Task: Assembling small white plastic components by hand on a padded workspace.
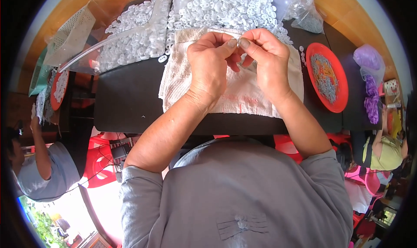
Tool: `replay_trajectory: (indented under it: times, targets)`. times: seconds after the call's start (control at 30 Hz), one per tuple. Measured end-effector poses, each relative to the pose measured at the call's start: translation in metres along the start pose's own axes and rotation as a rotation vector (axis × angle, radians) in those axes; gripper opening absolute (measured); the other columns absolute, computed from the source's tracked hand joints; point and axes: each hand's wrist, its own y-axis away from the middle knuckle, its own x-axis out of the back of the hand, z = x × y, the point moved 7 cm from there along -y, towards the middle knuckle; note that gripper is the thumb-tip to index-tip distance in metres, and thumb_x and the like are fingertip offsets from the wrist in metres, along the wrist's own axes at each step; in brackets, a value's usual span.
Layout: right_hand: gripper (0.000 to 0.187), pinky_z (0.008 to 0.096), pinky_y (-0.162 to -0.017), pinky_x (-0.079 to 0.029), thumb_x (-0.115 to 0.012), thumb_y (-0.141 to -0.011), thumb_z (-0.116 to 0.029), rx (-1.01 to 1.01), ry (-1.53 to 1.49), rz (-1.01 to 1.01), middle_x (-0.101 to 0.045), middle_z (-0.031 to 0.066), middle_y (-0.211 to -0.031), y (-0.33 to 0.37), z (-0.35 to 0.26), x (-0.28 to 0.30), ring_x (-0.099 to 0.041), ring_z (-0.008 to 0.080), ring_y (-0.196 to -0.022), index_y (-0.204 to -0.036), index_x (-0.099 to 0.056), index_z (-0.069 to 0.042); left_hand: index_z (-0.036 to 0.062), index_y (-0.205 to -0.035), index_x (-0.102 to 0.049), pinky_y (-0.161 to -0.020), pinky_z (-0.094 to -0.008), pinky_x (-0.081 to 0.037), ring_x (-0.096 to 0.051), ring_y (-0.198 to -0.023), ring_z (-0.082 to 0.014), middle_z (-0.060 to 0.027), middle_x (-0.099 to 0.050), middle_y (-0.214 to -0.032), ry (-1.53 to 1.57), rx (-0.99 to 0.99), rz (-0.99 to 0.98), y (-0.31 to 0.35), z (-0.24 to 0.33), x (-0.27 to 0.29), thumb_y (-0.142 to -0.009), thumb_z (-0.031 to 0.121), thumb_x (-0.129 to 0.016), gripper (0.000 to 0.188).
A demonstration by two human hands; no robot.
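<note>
My left hand (209, 67) and my right hand (271, 63) meet above a folded cream towel (178, 85). Thumbs and forefingers of both are pinched together, tip to tip. A glint of white shows between the fingertips, but the thing there is too small and covered to name. Just beyond the hands lies a big heap of small white plastic pieces (226, 7), oval with holes. One loose white piece (162, 58) rests on the dark table by the towel's left edge.
A red plate (342, 91) with thin grey metal bits stands right of the towel. Further right are purple plastic bags (368, 59). A clear bag (310, 18) sits at the back right, and a clear plastic bin (87, 59) with white pieces at left. Other people sit on both sides.
</note>
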Motion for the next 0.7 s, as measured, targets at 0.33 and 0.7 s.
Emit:
replay_trajectory:
  times: [0.33,0.7]
  targets:
    - [0.008,0.0224,-0.059,-0.044,-0.060,-0.091,-0.011,-0.063,-0.036,-0.025,-0.063,0.0027,-0.076,0.000,0.010,0.001,-0.060,0.0095,-0.068,-0.090,-0.062,-0.003,-0.0041,-0.082,-0.057,-0.045,-0.0267,-0.043,-0.056,-0.055,-0.0142,-0.0098,-0.061,-0.069,-0.046,-0.002,0.040,0.003,-0.005,0.000,-0.086,-0.002,-0.060,0.006]
    - [0.007,0.0214,-0.055,-0.046,-0.060,-0.090,-0.008,-0.061,-0.086,0.030,-0.065,0.0039,-0.075,-0.006,0.009,0.000,-0.062,0.0103,-0.065,-0.088,-0.062,-0.001,-0.0031,-0.081,-0.058,-0.047,-0.0296,-0.046,-0.058,-0.056,-0.0173,-0.0132,-0.065,-0.073,-0.002,0.021,0.043,-0.003,-0.003,0.006,-0.085,0.000,-0.061,0.006]
